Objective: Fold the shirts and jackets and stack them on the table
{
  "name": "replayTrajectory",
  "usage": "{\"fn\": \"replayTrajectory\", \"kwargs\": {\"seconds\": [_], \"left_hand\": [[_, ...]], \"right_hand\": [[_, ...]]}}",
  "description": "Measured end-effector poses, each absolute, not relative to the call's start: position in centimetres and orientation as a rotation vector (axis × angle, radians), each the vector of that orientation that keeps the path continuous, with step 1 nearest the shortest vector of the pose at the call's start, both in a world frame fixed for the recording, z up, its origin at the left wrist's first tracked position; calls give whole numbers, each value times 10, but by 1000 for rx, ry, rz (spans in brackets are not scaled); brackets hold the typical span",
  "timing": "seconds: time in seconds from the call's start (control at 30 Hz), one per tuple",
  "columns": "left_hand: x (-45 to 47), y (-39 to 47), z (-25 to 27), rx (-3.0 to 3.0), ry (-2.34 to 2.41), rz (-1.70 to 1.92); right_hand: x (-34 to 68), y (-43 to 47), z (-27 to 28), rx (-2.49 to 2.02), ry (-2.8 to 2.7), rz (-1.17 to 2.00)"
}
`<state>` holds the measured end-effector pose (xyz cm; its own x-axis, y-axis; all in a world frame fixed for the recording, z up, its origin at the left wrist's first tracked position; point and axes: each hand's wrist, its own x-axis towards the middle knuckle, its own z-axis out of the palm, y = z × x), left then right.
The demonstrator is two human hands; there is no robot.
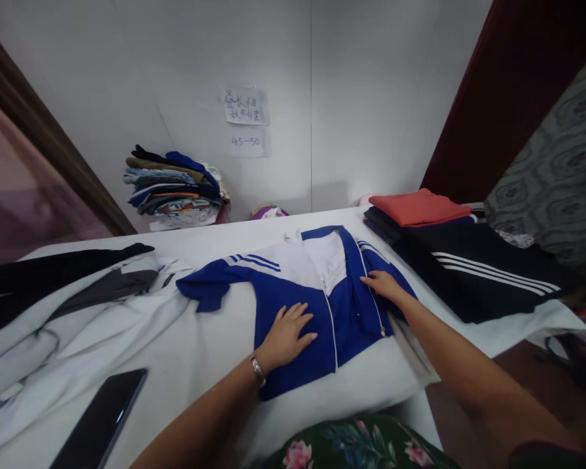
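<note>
A blue and white zip jacket [297, 319] with striped shoulders lies spread on the white-covered table, its front partly unzipped and its collar at the far side. My left hand [287, 335] rests flat on the blue front panel, fingers spread. With thumb and fingers, my right hand [383, 285] pinches the edge of the other front panel, which is folded back and bunched. One sleeve stretches out to the left with its cuff bent under. The other sleeve is partly hidden behind my right hand and forearm.
A phone [100, 423] lies at front left, near loose white and dark garments [102, 286]. Folded clothes [176, 185] are stacked at the back left. On the right sit a red folded garment [420, 207] and black striped clothing [488, 267]. Paper notes [247, 106] hang on the wall.
</note>
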<state>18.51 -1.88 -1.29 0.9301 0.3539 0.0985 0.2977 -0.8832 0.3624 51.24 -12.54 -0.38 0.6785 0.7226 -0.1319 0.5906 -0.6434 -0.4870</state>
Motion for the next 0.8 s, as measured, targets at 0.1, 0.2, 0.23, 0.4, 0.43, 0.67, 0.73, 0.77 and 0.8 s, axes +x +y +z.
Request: {"fn": "replayTrajectory", "kwargs": {"seconds": [0.1, 0.2, 0.23, 0.4, 0.43, 0.67, 0.73, 0.77, 0.8], "left_hand": [[185, -25, -20, 2746, 494, 175], [184, -21, -23, 2744, 506, 184], [184, -20, -24, 2741, 506, 193], [184, -22, -24, 2707, 501, 249], [183, -22, -24, 2699, 502, 249], [183, -22, -25, 2659, 484, 284], [183, -22, -24, 2653, 487, 278], [183, -23, -22, 2651, 491, 268], [182, -23, -21, 2651, 494, 254]], "right_hand": [[519, -112, -3, -2539, -1023, 436], [522, -102, -5, -2578, -982, 365], [522, -99, -6, -2586, -966, 345], [519, -97, -8, -2535, -942, 252], [519, -99, -7, -2509, -948, 240], [512, -96, 35, -2321, -1063, 127], [501, -82, 55, -2288, -1155, 99], [492, -74, 63, -2275, -1214, 94], [480, -65, 69, -2263, -1279, 100]]}}
